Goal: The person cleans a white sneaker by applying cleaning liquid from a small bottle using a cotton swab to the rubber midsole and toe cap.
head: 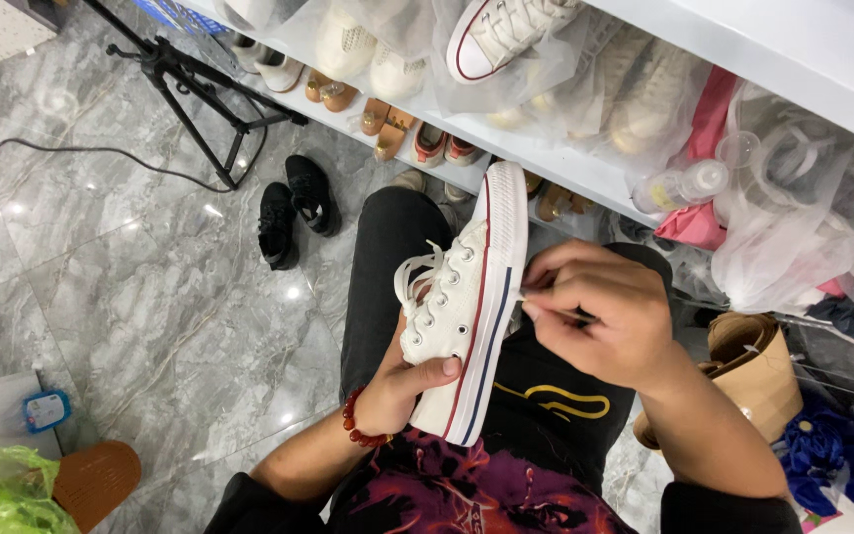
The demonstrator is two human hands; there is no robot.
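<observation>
Grey marble floor (150, 297) spreads beneath; over the lap, the left hand (397, 391) grips a white canvas sneaker (462, 307), the right hand (600, 311) pinching a thin tool, too small to identify, against its sole edge.

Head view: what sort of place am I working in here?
Probably a shoe-cleaning or resale shop: a white shelf of bagged shoes, a tripod on grey tiles, and the hands holding a white sneaker.

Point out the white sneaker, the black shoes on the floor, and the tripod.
white sneaker (452, 307), head view, on its canvas side by the eyelets.
black shoes (294, 210), head view, between the pair, on the right shoe's edge.
tripod (195, 94), head view, on a leg.
</observation>
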